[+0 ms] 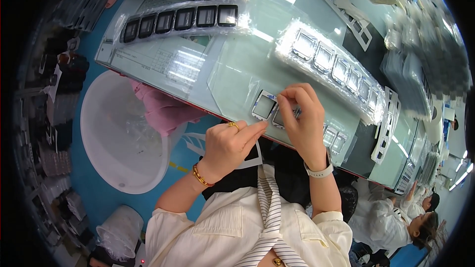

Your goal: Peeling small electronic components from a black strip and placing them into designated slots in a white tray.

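A small rectangular frame (264,105) with a pale border and blue marks lies near the front edge of the glass-topped table. My right hand (303,116) is over its right side, thumb and forefinger pinched at the frame's upper right corner. What they pinch, if anything, is too small to make out. Below the frame, my left hand (228,144) has its fingers drawn together, with the tips by the frame's lower edge; anything between them cannot be made out. Another similar frame (278,118) is partly hidden behind my right hand. More small frames (334,138) lie beyond my right wrist.
A clear plastic tray (330,64) of pale frames lies at the right, and a tray (180,21) of black frames at the far left. White cut-out strips (385,126) rest farther right. Below the table's left edge stand a white tub (126,138) and pink cloth (161,106).
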Available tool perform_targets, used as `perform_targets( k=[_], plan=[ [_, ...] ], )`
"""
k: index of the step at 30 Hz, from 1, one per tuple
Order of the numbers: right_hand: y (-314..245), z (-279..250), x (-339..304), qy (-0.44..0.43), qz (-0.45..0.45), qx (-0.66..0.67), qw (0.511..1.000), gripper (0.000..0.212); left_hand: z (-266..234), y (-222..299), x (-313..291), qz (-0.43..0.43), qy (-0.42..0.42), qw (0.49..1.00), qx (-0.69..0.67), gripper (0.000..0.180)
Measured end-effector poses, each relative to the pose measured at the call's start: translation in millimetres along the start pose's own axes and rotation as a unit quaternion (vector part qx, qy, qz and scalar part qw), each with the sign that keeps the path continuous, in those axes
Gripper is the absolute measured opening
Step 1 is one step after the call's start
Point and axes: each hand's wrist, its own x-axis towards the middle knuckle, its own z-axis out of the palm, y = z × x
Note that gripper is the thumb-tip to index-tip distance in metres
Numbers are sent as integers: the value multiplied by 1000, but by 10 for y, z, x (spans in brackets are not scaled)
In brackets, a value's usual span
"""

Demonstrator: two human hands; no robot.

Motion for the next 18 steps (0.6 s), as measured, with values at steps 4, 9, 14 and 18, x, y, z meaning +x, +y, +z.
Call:
perform_targets(
  k=[4, 9, 14, 18],
  plan=[
    [-5, 13, 23, -7, 5, -14, 1000, 7, 3, 4, 3, -6, 1, 1000, -6, 22],
    [-11, 16, 39, -12, 7, -29, 1000, 7, 5, 9, 10, -9, 2, 1000, -13, 21],
    [25, 15, 58, -25, -30, -85, 996, 7, 7, 16, 14, -12, 7, 1000, -18, 20],
    [-7, 22, 50, -23, -43, -119, 992, 8, 25, 25, 25, -14, 13, 999, -33, 18]
  ],
)
